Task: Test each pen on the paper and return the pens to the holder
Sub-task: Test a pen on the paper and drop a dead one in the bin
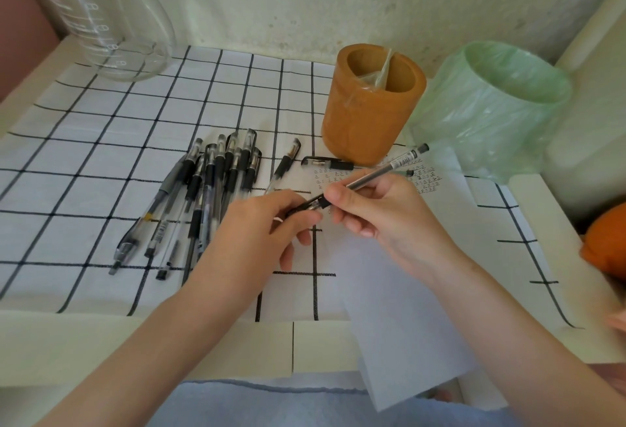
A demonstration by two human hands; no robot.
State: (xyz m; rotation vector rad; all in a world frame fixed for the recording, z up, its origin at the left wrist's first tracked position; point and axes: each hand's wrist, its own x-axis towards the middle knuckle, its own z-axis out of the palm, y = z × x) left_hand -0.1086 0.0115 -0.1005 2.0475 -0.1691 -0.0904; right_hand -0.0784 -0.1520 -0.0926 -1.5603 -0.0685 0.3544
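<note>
So both hands are holding one clear gel pen (389,167) in the air over the white paper (389,291). The right hand (382,210) is wrapping its fingers round the barrel, and the left hand (267,223) is pinching the black end, though I can't tell if that's a cap. The paper is lying along the right side of the tabletop, hanging off the near edge, with scribbles at its far end. The brown pen holder (362,121) is standing by the far edge, touching that end of the paper. A pile of pens (210,189) is sitting mid-table on the checked cloth (101,155), with two loose pens (286,162) between the pile and the holder. A bag-lined bin (501,105) is filling the far right corner, and a glass jug (111,20) the far left.
</note>
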